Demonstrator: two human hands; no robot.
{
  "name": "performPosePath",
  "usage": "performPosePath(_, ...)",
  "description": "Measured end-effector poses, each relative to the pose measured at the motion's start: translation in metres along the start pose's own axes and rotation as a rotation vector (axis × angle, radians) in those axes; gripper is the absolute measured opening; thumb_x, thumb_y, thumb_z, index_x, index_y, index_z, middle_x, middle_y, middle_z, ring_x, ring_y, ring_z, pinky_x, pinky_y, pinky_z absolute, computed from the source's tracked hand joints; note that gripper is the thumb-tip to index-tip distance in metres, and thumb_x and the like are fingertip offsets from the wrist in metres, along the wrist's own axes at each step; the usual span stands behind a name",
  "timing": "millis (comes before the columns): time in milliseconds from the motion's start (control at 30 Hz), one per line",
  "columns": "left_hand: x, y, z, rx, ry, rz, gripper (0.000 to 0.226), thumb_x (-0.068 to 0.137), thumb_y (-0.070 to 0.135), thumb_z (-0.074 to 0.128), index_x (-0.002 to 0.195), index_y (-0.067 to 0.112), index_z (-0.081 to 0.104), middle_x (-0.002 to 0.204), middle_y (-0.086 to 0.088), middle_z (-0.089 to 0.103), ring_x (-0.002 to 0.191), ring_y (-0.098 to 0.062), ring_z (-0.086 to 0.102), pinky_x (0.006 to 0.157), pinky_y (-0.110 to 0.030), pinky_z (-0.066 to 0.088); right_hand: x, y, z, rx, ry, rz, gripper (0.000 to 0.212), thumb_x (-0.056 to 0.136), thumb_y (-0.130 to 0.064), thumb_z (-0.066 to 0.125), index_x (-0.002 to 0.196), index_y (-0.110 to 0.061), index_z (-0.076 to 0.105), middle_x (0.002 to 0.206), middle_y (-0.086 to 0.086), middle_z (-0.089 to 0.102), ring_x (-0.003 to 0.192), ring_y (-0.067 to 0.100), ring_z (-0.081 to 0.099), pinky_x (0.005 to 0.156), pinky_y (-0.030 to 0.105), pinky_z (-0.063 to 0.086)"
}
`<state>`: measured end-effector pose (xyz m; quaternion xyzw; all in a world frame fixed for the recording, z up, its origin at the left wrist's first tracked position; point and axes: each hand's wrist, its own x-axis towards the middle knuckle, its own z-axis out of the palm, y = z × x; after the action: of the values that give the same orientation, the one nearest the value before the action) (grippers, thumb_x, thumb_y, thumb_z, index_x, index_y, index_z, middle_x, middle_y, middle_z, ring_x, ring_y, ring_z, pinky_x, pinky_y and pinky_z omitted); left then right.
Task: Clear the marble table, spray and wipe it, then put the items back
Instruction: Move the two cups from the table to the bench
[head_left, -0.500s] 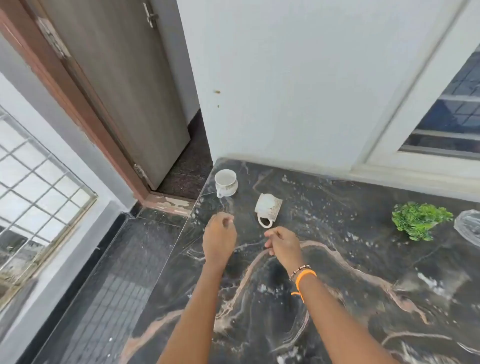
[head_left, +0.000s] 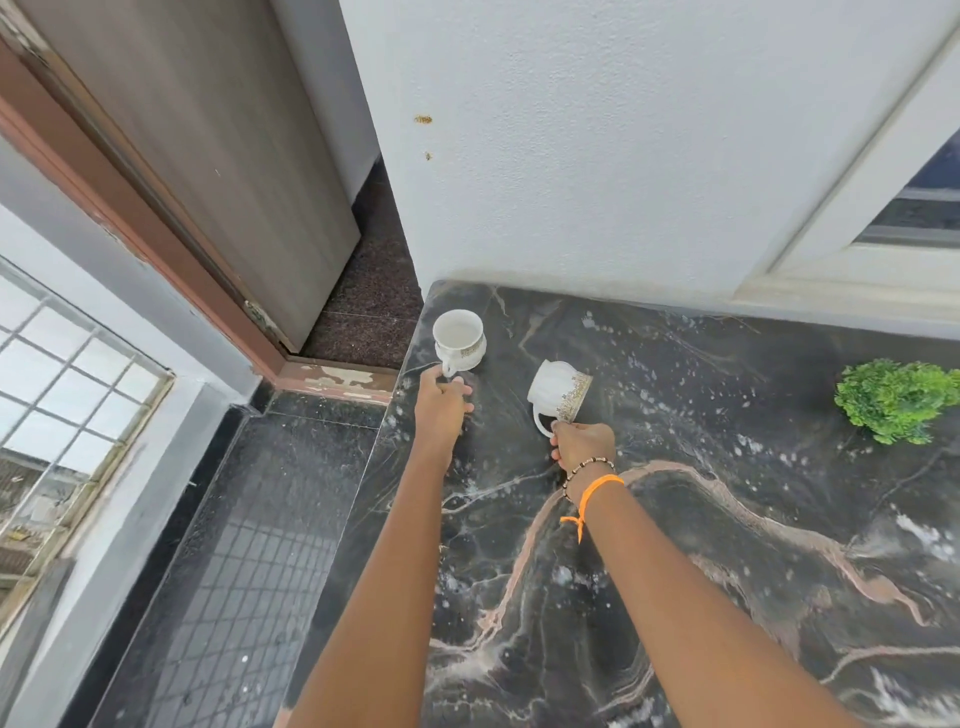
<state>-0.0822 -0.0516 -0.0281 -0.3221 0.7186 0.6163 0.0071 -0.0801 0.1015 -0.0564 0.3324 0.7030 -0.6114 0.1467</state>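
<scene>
Fingers of your left hand (head_left: 440, 402) are pinching the handle of the upright cup (head_left: 459, 338) at the marble table's (head_left: 727, 545) far-left corner, right by the edge. Your right hand (head_left: 582, 447) is curling round the handle of the tipped cup (head_left: 558, 391). You are risking a slip: thin handles, shallow grips, and a drop to the floor on the left. The green plant (head_left: 896, 400) is waiting far right.
</scene>
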Motion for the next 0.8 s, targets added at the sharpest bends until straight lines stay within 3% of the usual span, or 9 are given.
performPosePath(100,0.006,0.002,0.001,0.117,-0.04,0.042,0.014,0.096,0.023,0.04,0.093,0.017,0.052,0.078,0.002,0.057,0.06,-0.007,0.052,0.048,-0.017,0.037,0.004,-0.003,-0.007,0.015,-0.003,-0.02,0.035,0.082,-0.01,0.06,0.048,-0.011,0.054,0.048,0.004,0.047,0.034,0.012,0.036,0.037,0.02,0.029)
performPosePath(167,0.006,-0.001,0.002,0.17,-0.093,0.083,0.025,0.095,0.026,0.041,0.073,0.017,0.051,0.067,0.002,0.052,0.056,-0.009,0.048,0.042,-0.011,0.035,0.006,-0.003,-0.014,0.007,-0.029,-0.052,0.038,0.083,-0.011,0.061,0.046,-0.013,0.051,0.05,0.005,0.044,0.04,0.013,0.031,0.042,0.022,0.026)
performPosePath(233,0.001,-0.005,0.005,0.169,-0.135,0.106,0.033,0.095,0.026,0.044,0.063,0.017,0.049,0.06,0.003,0.047,0.053,-0.009,0.043,0.043,-0.01,0.034,0.007,-0.003,-0.022,0.004,-0.075,-0.046,0.041,0.086,-0.014,0.06,0.046,-0.013,0.047,0.052,0.004,0.039,0.034,0.007,0.027,0.036,0.017,0.021)
performPosePath(333,-0.011,-0.015,0.011,0.136,-0.176,0.117,0.036,0.095,0.024,0.047,0.061,0.016,0.051,0.055,0.004,0.041,0.051,-0.009,0.035,0.048,-0.017,0.031,0.005,-0.003,-0.033,0.09,-0.122,-0.004,0.035,0.089,-0.016,0.058,0.055,-0.013,0.048,0.055,0.004,0.038,0.025,0.003,0.023,0.029,0.014,0.017)
performPosePath(467,-0.037,-0.023,0.02,0.152,-0.154,0.162,0.036,0.095,0.023,0.049,0.059,0.014,0.05,0.053,0.004,0.038,0.051,-0.011,0.031,0.051,-0.025,0.025,-0.001,-0.007,-0.052,0.239,-0.097,-0.029,0.028,0.09,-0.011,0.057,0.063,-0.013,0.049,0.057,0.002,0.041,0.028,0.002,0.031,0.03,0.012,0.023)
performPosePath(600,-0.076,-0.021,0.04,0.169,-0.136,0.198,0.032,0.094,0.021,0.048,0.065,0.009,0.053,0.055,0.002,0.041,0.053,-0.014,0.032,0.054,-0.029,0.025,-0.011,-0.001,-0.091,0.108,0.009,-0.231,0.03,0.087,-0.01,0.059,0.06,-0.009,0.048,0.053,0.005,0.042,0.044,0.011,0.039,0.047,0.022,0.036)
performPosePath(667,-0.101,-0.019,0.055,0.199,-0.162,0.229,0.035,0.095,0.021,0.048,0.061,0.012,0.052,0.054,0.003,0.042,0.052,-0.013,0.033,0.053,-0.029,0.026,-0.02,0.005,-0.118,0.063,0.063,-0.327,0.024,0.086,-0.01,0.061,0.065,-0.003,0.051,0.052,0.005,0.042,0.051,0.016,0.039,0.056,0.028,0.035)
performPosePath(800,-0.155,-0.02,0.091,0.204,-0.241,0.283,0.039,0.094,0.022,0.051,0.056,0.013,0.048,0.055,0.003,0.036,0.057,-0.013,0.029,0.057,-0.029,0.024,-0.038,0.022,-0.186,0.018,0.174,-0.416,0.021,0.083,-0.014,0.064,0.067,-0.004,0.054,0.055,-0.001,0.047,0.053,0.012,0.042,0.054,0.021,0.034)
